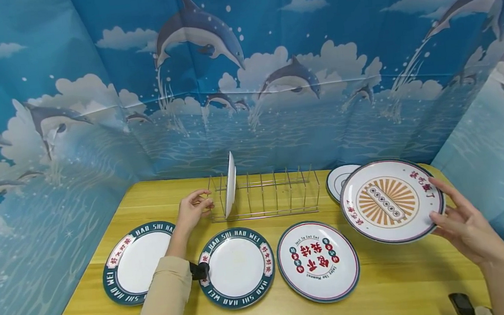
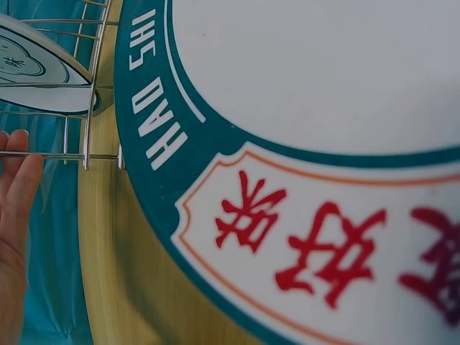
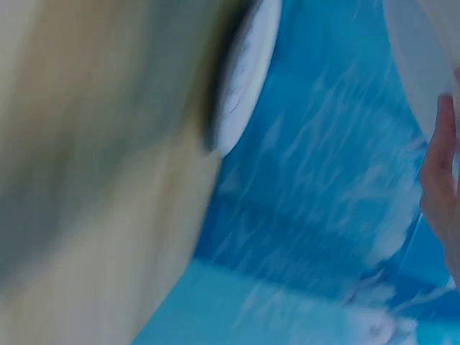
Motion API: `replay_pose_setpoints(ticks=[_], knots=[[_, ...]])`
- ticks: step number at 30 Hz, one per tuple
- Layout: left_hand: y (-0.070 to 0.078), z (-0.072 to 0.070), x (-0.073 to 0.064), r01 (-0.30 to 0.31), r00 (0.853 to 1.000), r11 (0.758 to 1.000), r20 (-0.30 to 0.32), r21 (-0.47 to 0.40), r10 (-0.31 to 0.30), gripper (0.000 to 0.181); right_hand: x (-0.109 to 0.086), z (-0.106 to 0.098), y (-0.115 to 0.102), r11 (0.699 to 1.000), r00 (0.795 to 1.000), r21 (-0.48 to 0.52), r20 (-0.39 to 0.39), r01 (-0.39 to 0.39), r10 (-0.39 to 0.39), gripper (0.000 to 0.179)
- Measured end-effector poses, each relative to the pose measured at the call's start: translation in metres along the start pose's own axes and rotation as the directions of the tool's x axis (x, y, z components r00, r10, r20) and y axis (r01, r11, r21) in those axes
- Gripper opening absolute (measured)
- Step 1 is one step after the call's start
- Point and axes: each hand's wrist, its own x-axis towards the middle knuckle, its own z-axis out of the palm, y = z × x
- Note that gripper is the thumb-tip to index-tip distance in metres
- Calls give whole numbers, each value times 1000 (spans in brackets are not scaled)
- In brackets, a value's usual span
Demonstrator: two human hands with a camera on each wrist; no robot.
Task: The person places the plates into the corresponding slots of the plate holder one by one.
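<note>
In the head view, my right hand grips the right rim of a white plate with an orange sunburst and red characters, holding it tilted above the table. The right wrist view catches only part of that hand beside the pale plate. At the left end of a wire plate rack, my left hand pinches the end wire between thumb and fingers. One plate stands upright in the rack near this hand. The left wrist view shows the fingers at the wire.
Two green-rimmed plates and a plate with red characters lie in a row at the front of the wooden table. Another plate lies at the back right, partly covered by the held one. A dolphin-print cloth hangs behind.
</note>
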Motion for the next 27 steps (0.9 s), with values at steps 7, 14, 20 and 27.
replay_pose_setpoints(ticks=[7,14,20,27], knots=[[-3,1,1,-6,1000,1000,-9,0,6,33,54,49,8,998,999,-63,-40,-26,23,66],[-2,0,2,4,1000,1000,-5,-21,-4,33,100,94,30,981,989,-158,-112,-116,99,66],[-5,-1,3,-12,1000,1000,3,-18,12,33,133,128,50,970,978,-175,-156,-169,142,69],[-5,-2,3,-3,1000,1000,3,-12,4,33,163,159,65,953,971,-232,-180,-196,156,69]])
